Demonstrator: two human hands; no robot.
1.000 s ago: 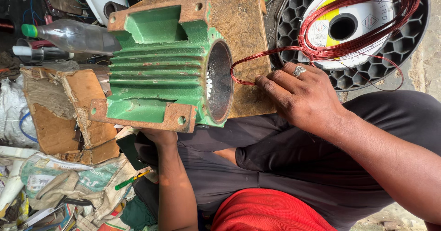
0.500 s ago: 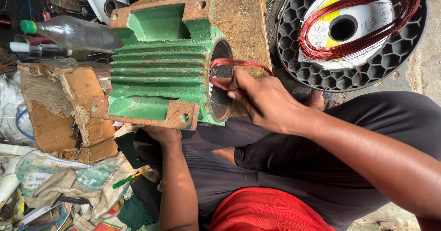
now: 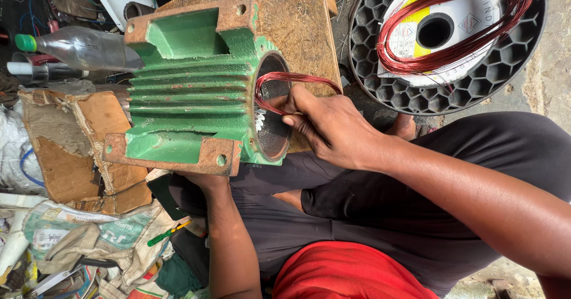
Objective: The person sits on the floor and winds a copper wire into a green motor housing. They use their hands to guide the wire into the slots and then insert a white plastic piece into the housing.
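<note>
**Copper coil held at the mouth of a green motor housing**

The image was turned sideways, so the person's legs ran across the right and lower part of the view. The right hand (image 3: 333,129) was pinched around a loop of red copper wire (image 3: 297,80) — thumb and fingers closed on the strands right at the round opening of the green housing (image 3: 190,91). Part of the loop lay inside the bore, against its rusty rim, and the rest arched out over the hand. White slot teeth showed just inside the opening, beside the fingertips.

The left hand (image 3: 205,180) was under the housing, touching its lower flange; most of it was hidden by the casting, so its grip could not be told. The housing, finned and rust-spotted at the bolt lugs, lay on its side against a wooden board (image 3: 297,19), resting over the person's lap.

Near the board sat a black plastic spool (image 3: 369,43) with a honeycomb face, a larger hank of the same red wire (image 3: 452,49) draped across it — well apart from the hand. A clear plastic bottle (image 3: 83,48) with a green cap lay beside the housing's far end, and torn cardboard (image 3: 77,150) lay next to it. A green-handled screwdriver (image 3: 169,233) lay among bags near the left forearm.
</note>
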